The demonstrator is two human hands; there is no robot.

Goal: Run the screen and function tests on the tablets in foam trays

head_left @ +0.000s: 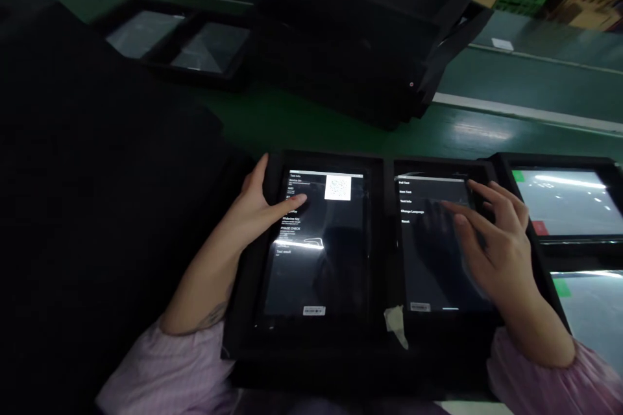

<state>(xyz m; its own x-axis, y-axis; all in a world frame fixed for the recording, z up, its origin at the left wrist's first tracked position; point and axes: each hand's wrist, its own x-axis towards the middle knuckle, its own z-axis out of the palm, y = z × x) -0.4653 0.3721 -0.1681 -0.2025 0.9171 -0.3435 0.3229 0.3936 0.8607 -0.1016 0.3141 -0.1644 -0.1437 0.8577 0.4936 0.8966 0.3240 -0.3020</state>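
Two tablets lie side by side in a black foam tray point(328, 353). The left tablet point(335, 259) shows a "Test Info" page with a QR code. On the right tablet point(423, 266) is a menu with lines such as "Full Test" and "Change Language". My left hand point(257, 207) is at the tray's left edge, thumb stretched out over the left screen, its other fingers partly hidden at the side. Over the right tablet is my right hand point(501, 240), holding nothing, fingers apart, index fingertip at the "Test Info" line; whether it touches the glass I cannot tell.
To the right, another black tray point(579, 262) holds lit white screens with green and red corner marks. Stacked black trays point(350, 58) stand behind on the green bench point(467, 136). A tray with two dark screens point(160, 65) sits back left; a large black mass point(97, 207) fills the left.
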